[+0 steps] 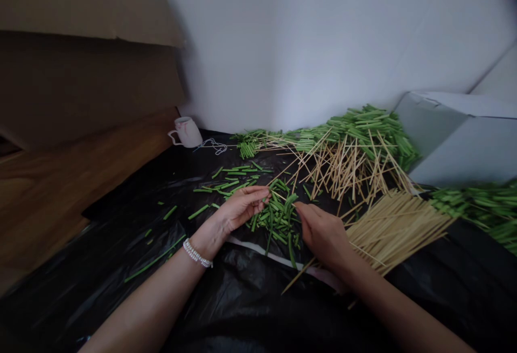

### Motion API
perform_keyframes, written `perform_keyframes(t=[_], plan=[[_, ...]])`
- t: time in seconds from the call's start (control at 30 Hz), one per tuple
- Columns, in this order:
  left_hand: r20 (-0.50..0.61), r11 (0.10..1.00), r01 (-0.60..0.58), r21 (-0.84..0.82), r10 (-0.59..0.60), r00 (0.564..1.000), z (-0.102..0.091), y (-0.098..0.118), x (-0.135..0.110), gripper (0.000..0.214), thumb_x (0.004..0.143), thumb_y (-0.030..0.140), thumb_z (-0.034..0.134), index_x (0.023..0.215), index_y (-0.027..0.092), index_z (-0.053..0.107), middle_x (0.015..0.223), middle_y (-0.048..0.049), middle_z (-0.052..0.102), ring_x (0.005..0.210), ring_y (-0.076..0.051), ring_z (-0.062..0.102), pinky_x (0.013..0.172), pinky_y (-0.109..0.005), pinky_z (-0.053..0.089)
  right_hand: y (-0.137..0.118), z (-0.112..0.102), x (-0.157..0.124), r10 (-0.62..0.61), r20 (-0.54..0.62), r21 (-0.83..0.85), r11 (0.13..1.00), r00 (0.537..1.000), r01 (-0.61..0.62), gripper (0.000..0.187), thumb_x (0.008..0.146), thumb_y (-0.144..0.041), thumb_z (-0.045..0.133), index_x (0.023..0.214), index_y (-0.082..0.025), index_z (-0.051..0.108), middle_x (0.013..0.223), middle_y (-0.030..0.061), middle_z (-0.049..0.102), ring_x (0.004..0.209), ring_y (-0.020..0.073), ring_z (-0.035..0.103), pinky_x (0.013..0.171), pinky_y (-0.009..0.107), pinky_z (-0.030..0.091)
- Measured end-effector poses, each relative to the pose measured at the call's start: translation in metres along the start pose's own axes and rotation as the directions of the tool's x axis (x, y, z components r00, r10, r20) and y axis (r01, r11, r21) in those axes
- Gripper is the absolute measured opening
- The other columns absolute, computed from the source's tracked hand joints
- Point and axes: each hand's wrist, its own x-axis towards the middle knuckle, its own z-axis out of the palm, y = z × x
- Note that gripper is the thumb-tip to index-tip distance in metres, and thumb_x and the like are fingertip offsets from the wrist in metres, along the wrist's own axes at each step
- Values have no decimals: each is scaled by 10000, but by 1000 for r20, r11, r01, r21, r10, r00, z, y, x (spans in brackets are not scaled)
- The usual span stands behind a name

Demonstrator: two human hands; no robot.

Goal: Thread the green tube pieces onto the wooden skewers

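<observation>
My right hand point(323, 232) is closed on a thin wooden skewer point(278, 195) that points left across the gap between my hands. A green stem piece point(291, 199) lies against the skewer by my right fingertips; whether it is threaded on cannot be told. My left hand point(246, 205), with a white beaded bracelet point(196, 253) at the wrist, pinches at the skewer's left end. Anything else inside that pinch is hidden. Below both hands lies a loose pile of cut green stems point(278, 223).
Loaded skewers with green stems point(359, 129) are heaped by the wall. Bare skewers point(398, 229) lie at right, beside more green stems point(484, 205). A white mug point(187, 132) stands back left, near a cardboard box point(89, 73). Black plastic sheeting point(234, 293) covers the surface; a white box point(464, 137) stands right.
</observation>
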Motion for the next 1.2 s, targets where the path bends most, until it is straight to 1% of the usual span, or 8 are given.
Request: perform_keyframes(t=[0.27,0.57,0.7,0.87,0.97,1.07,1.13,1.2], plan=[[8,998,8,63,-8,1000,-1,0,0,175,653,130,824,801,114,732,732,-19,681,593,-52,583,556,-141,466,-3,2,-3,6,30,8,1000,1000,-6,302,903,-114,378,1089,-164,611,867,59,687,783,152,647,709,245,477],[19,982,92,162,-97,995,16,-11,-8,219,563,167,875,717,110,729,653,-17,670,622,-81,600,602,-183,448,-11,2,-1,6,88,98,995,996,-15,295,899,-108,365,1026,-186,619,865,54,686,809,156,646,740,253,487],[28,982,24,187,-30,999,20,-11,-12,235,571,182,873,753,122,737,720,-16,687,680,-85,614,678,-200,459,-12,2,0,7,59,136,991,998,-15,300,901,-109,375,1058,-183,620,917,68,695,869,161,647,786,272,495],[34,981,0,195,-7,999,18,-8,-10,271,592,256,868,794,128,741,751,-24,686,674,-79,596,665,-198,449,-7,2,0,9,28,135,991,1000,-13,300,914,-113,380,1086,-160,621,989,88,700,931,171,651,832,285,496],[-10,959,-135,251,141,990,8,0,-4,295,688,393,793,808,128,743,769,-44,690,652,-83,572,628,-200,435,-2,0,1,19,-47,128,992,999,-13,300,916,-126,391,1110,-161,617,993,83,705,908,165,659,809,274,499],[-132,829,-301,472,404,905,-6,14,2,293,738,420,731,823,139,744,795,-57,712,669,-119,583,646,-229,442,3,-1,2,40,-128,95,995,991,-28,298,922,-151,396,1115,-174,622,960,69,711,864,159,666,773,267,499],[-129,653,-321,686,543,830,-15,20,4,233,757,365,707,832,147,745,850,-72,733,750,-168,621,719,-267,459,3,-1,2,42,-139,78,996,989,-32,292,934,-174,390,1094,-187,634,937,60,713,843,154,668,756,261,497],[-61,432,-269,861,613,788,-22,22,5,162,777,297,672,835,166,747,895,-72,739,829,-204,638,795,-299,455,3,-1,2,40,-131,71,997,991,-31,289,946,-194,385,1073,-192,645,923,57,714,825,147,667,741,253,495]])
